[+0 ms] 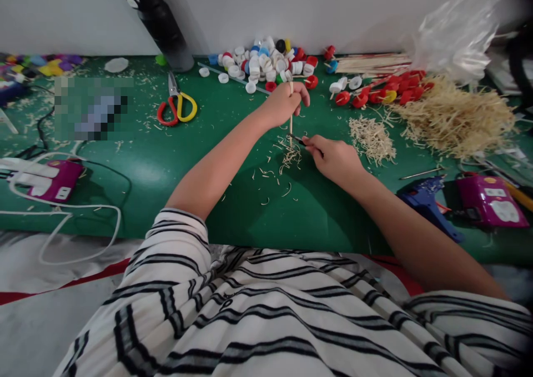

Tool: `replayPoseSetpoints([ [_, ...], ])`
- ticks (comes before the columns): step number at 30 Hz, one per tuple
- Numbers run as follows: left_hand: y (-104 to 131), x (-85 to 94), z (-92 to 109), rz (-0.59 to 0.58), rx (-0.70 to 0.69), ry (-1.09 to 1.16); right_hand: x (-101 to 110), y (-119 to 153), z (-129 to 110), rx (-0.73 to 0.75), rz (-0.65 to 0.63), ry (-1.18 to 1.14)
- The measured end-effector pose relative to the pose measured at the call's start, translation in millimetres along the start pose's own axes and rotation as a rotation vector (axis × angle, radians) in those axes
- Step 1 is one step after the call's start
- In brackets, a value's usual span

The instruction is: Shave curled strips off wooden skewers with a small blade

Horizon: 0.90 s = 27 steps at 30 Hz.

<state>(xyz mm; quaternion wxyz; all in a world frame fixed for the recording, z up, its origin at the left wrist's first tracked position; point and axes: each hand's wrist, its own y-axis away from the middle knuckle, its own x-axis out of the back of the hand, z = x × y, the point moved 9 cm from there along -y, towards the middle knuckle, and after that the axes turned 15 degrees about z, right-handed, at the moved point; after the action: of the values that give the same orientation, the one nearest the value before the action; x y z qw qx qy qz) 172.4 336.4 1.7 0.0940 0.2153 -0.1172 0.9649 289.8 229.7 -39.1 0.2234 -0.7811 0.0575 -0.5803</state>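
Note:
My left hand (287, 100) is closed round the upper part of a thin wooden stick (291, 124), which stands roughly upright over the green table. In my right hand (333, 156) is a small knife (296, 139), its dark blade touching the stick near the lower end. Curled wood shavings (290, 157) lie on the table around the stick's foot. Just beyond my left hand spreads a heap of plastic bottle caps (262, 63), mostly white with some red and blue. To the right of my right hand sits a small pile of shavings (372, 139).
Scissors (177, 104) and a black bottle (162, 30) stand to the left. At right are capped sticks (387, 90), a bundle of sticks (370, 63), a straw-like heap (456, 116), a blue glue gun (431, 202) and a purple power socket (491, 199). White cables (119, 221) cross the left edge.

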Motion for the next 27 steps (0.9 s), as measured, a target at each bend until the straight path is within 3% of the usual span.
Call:
replayPoseSetpoints([
  [12,3,1.2,2,-0.039,0.031,-0.014,3,12,-7,0.063,-0.041,0.068],
  [20,5,-6.1,7,-0.1,0.012,0.027,16,-7,-9,0.034,0.1,0.045],
  [27,8,-3.7,5,-0.078,0.088,0.01,6,-4,-4,0.025,0.037,0.029],
])
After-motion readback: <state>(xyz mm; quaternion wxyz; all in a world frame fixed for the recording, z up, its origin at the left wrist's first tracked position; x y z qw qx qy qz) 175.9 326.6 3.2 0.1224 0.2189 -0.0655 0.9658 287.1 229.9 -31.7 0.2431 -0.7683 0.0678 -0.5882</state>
